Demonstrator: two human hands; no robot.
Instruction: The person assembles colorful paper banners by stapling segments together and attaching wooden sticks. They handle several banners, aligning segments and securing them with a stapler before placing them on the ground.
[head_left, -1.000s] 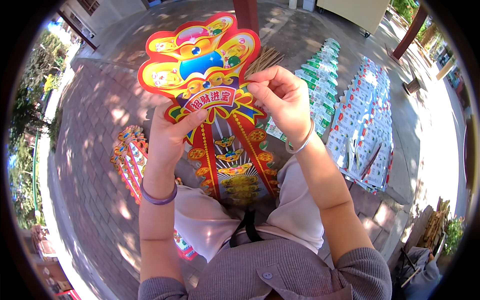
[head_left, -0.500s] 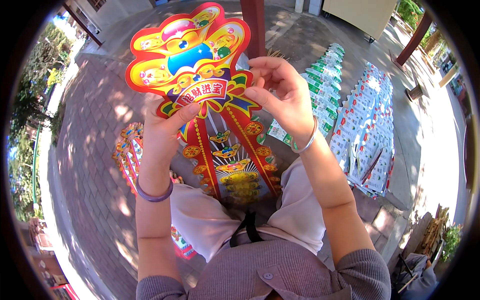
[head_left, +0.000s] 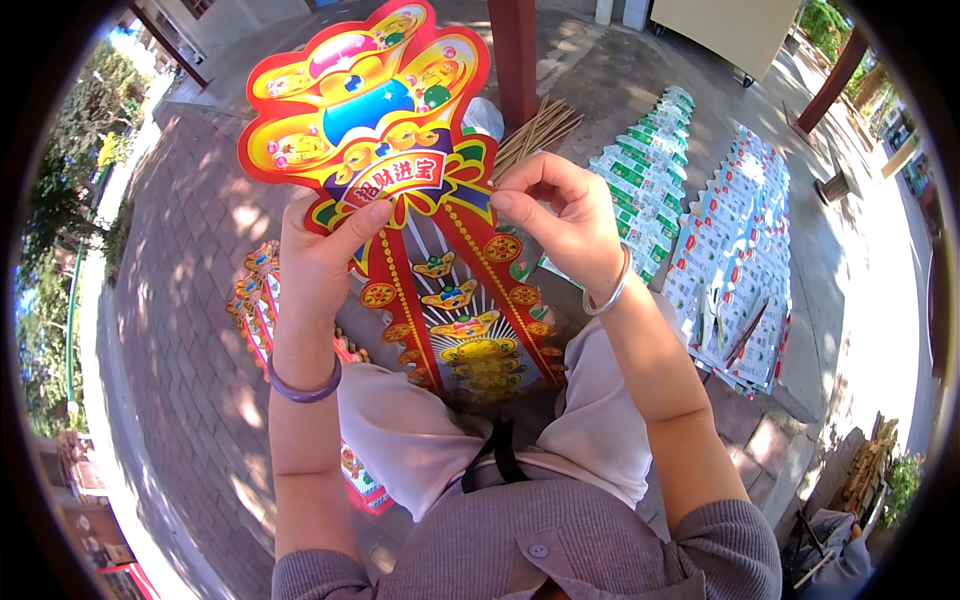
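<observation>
My left hand [head_left: 325,240] grips a large die-cut card decoration [head_left: 385,105], its thumb over the front at the lower left. The card is red-edged, with yellow ingot shapes, a blue centre and a ribbon bow. Below it, red bands [head_left: 480,245] with gold coins and ingots run down between my knees; I cannot tell where the held card ends there. Beside the card's right edge, my right hand [head_left: 570,220] is closed, thumb and forefinger pinched together. Whatever is between those fingertips is too small to make out.
Thin wooden sticks [head_left: 535,135] lie beyond my right hand, near a dark red post [head_left: 513,60]. Farther right are rows of green-white cutouts [head_left: 645,185] and pale printed sheets [head_left: 735,240] with scissors on top. More colourful cutouts [head_left: 262,300] lie at left on the brick paving [head_left: 190,300].
The card has shifted slightly left and up with my left hand. My right hand has lowered a little, its fingers drawn together at the card's edge, and the sticks behind show more.
</observation>
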